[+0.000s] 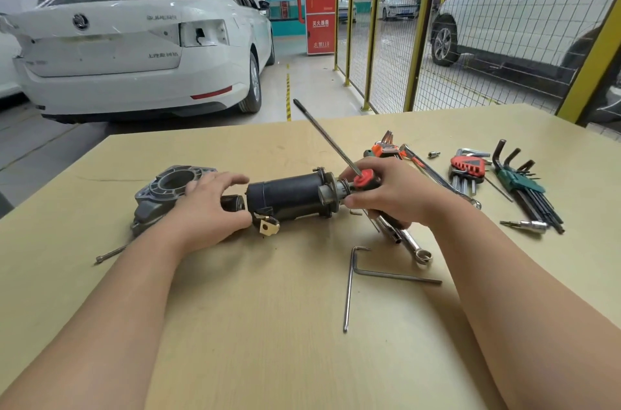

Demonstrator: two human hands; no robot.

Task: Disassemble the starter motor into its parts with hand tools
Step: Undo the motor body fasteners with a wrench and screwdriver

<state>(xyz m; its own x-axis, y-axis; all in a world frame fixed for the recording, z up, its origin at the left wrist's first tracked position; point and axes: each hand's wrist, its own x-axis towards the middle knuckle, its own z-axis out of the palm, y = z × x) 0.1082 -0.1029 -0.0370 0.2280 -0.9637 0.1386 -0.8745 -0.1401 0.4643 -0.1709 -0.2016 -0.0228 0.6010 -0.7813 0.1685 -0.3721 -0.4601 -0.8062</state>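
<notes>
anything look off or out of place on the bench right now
Nothing damaged or spilled. The right hand grips the screwdriver with its shaft pointing up and away from the starter motor, on no screw. One long bolt lies alone near the left edge of the table, far from the tools.

The tall red cabinet (321, 3) at the far centre bears white Chinese signs: 消火栓 at its top, 灭火器箱 halfway down and 火警119 near its foot. Lettering on the white saloon car's boot lid (100, 46), far left, is too blurred to read.
</notes>
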